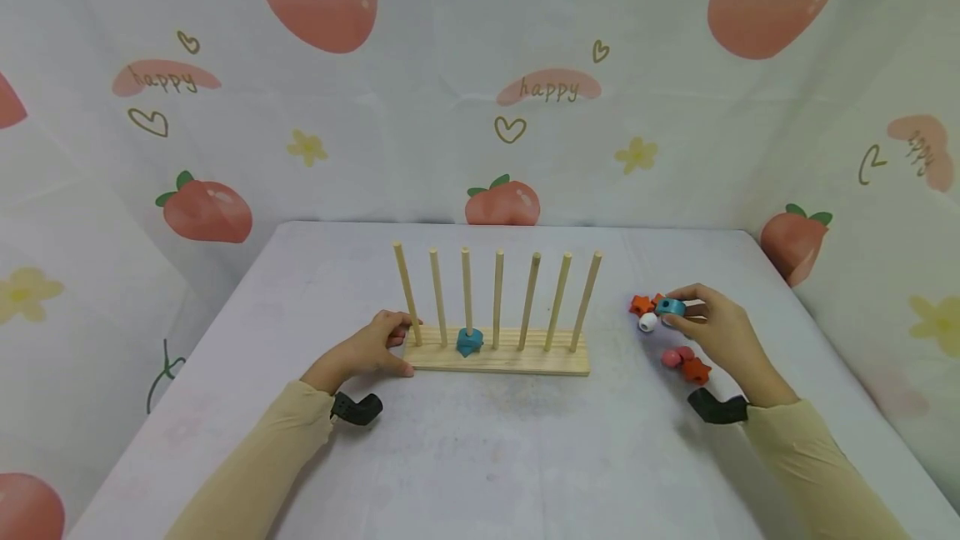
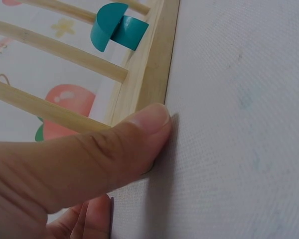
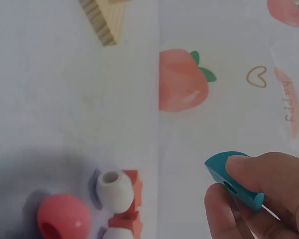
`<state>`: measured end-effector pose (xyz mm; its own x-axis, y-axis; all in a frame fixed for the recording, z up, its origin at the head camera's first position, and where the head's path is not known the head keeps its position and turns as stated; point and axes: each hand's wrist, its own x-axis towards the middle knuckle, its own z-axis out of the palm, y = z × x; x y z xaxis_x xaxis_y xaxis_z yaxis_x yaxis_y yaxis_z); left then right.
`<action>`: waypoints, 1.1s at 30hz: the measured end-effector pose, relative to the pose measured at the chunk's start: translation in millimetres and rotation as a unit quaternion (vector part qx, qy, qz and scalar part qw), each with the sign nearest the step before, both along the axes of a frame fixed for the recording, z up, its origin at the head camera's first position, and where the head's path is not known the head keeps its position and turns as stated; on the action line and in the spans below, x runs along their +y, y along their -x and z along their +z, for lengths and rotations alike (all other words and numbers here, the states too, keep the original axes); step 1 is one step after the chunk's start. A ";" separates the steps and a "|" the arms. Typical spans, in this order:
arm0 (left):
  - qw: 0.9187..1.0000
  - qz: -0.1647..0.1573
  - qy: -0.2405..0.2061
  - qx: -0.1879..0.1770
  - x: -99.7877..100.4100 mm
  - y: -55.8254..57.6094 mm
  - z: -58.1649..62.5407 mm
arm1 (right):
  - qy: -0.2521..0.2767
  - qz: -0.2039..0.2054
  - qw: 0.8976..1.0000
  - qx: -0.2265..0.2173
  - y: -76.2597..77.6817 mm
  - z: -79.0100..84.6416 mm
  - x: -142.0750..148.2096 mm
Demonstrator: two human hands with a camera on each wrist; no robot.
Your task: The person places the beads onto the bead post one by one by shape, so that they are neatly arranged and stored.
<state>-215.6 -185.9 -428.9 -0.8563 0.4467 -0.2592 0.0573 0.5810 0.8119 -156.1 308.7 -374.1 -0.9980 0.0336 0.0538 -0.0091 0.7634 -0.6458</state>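
Note:
My left hand (image 1: 366,346) grips the left end of a wooden peg rack (image 1: 517,362), the thumb along the front edge and the fingers behind. Several upright pegs stand in a row on its base. Teal half-round beads (image 2: 107,27) sit at the foot of the third peg from the left, one across the other. Over at the right, my right hand (image 1: 726,338) pinches another teal half-round bead (image 3: 222,167) between thumb and fingers, its hole showing. In the head view this bead overlaps the small group of loose beads.
Orange star beads (image 1: 641,305) and a white bead (image 1: 647,322) lie close by the right hand. Nearer the front are pink round beads (image 1: 671,357) and an orange star bead (image 1: 696,371). A printed cloth (image 1: 420,132) hangs behind the white-covered table (image 1: 465,465).

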 end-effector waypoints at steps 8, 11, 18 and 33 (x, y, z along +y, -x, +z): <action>1.000 0.005 0.003 0.000 -0.5 0.8 -0.3 | 0.005 0.025 0.999 0.047 0.0 14.2 -14.6; 1.000 0.008 0.007 -0.003 -0.1 0.7 -0.5 | 0.010 0.038 0.997 0.070 0.3 19.0 -19.9; 1.000 0.007 0.017 -0.001 -0.4 0.7 -1.7 | 0.029 0.047 0.994 0.097 -0.3 30.2 -32.1; 1.000 -0.003 0.018 0.006 -1.6 1.5 -2.9 | 0.115 0.085 0.967 0.211 -3.3 63.3 -59.1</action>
